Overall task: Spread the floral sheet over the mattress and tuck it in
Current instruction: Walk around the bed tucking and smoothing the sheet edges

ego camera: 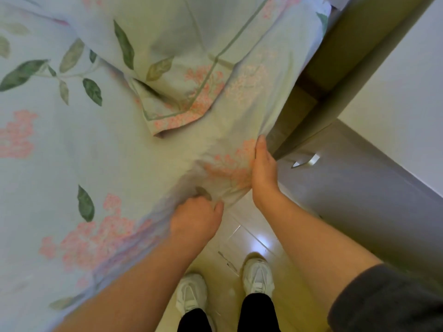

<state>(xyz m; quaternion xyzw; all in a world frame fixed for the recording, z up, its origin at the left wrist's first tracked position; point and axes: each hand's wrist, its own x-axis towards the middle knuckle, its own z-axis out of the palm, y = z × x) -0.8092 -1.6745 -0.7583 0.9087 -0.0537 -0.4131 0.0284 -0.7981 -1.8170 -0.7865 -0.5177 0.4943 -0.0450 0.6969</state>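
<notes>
Sheet (72, 152) corner held at bed (297, 109) edge.
Left grip (195, 219) fisted round bunched cloth; right grip (262, 168) curled on the hem beside it. Sheet covers the bed, pillow (172, 56) on top; corner is over the floor (251, 236).

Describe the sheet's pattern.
The sheet is pale blue with pink flower clusters and green leaves; the head view shows it best.

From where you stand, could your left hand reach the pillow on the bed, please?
Probably yes: only flat sheet lies between the left hand and the near corner of the pillow, though that hand grips the sheet and must let go first.
</notes>
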